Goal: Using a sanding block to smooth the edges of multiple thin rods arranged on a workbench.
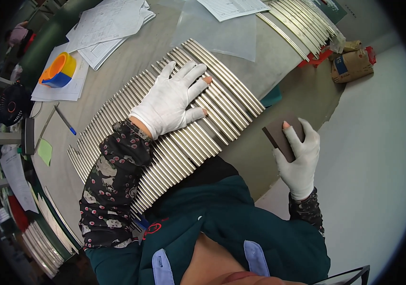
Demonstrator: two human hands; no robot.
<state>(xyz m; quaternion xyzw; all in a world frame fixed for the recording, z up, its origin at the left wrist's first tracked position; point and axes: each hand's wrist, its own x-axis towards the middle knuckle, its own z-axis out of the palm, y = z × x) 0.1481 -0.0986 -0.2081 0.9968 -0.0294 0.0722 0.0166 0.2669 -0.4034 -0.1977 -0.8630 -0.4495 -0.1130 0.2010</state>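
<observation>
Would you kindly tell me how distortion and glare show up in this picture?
In the head view, fisheye distortion makes the metal rods look bowed; narrow bright highlights run along them; the picture's corners fall to black; the gloved left hand is bright, its outline distinct.

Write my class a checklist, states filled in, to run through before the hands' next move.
1. Left hand flat on the rods: ok.
2. Block held in the right hand: ok.
3. Gloves covering every fingertip: not ok, some are bare.
4. Rod ends lined up: not ok, they are staggered.
5. Tape apart from the rods: ok.
6. Block's hidden face clean: cannot tell.
</observation>
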